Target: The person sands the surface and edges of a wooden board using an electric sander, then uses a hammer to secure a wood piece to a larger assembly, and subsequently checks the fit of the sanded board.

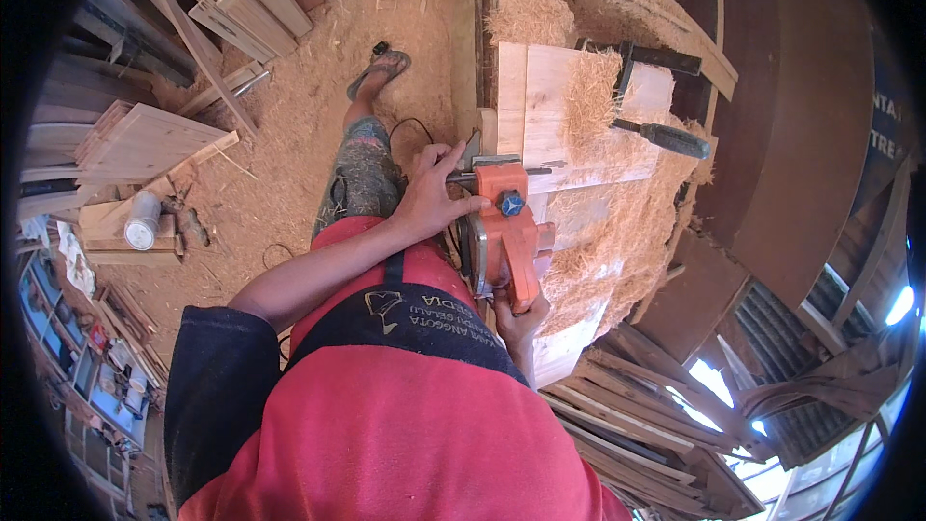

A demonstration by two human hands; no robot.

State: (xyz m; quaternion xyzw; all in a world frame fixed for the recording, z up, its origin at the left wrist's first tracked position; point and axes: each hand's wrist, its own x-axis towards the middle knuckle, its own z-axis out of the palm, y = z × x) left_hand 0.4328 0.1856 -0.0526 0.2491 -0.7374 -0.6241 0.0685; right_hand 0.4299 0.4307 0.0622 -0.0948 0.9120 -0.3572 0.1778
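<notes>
An orange electric planer (507, 222) with a blue-black knob stands at the near edge of the workbench, beside pale wooden boards (547, 106). My right hand (518, 320) is wrapped round its rear handle, with some fingers hidden. At the front end my left hand (431, 198) holds the planer, thumb against the orange body and fingers by the metal side guide. Wood shavings (593, 101) lie over the boards. A black metal clamp (659, 59) with a dark handle sits on them toward the far right.
Stacked planks (145, 145) and a white cylindrical container (142, 222) are on the shaving-strewn floor at left. Long boards (617, 415) lie at lower right, below large brown panels (786, 116). A dark cord (415, 123) runs near my leg.
</notes>
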